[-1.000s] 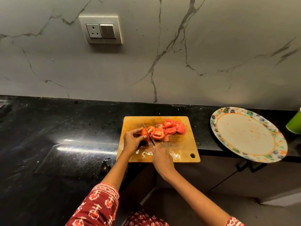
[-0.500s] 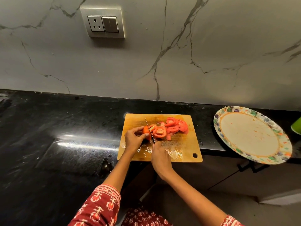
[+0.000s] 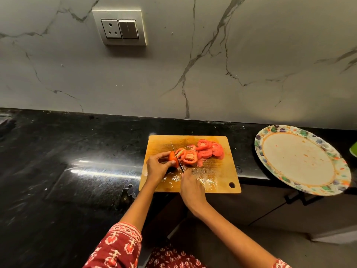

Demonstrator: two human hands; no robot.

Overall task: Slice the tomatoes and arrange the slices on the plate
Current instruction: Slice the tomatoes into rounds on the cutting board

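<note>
A wooden cutting board (image 3: 218, 182) lies on the black counter. My left hand (image 3: 156, 167) pinches the uncut end of a tomato (image 3: 172, 157) on the board. My right hand (image 3: 191, 187) grips the handle of a knife (image 3: 176, 157), whose blade stands in the tomato just right of my left fingers. Several red tomato slices (image 3: 204, 151) lie in a heap to the right of the blade. A round plate (image 3: 301, 161) with a coloured patterned rim sits to the right of the board, bare but for a few red specks.
Tomato juice and seeds wet the board's front part. The black counter (image 3: 67, 161) stretches to the left, ending at a front edge near the board. A green object (image 3: 354, 149) shows at the right edge. A wall socket (image 3: 119, 29) is on the marbled backsplash.
The knife has stayed in the tomato with only a slight shift, and both hands keep their holds. The view has tilted up a little.
</note>
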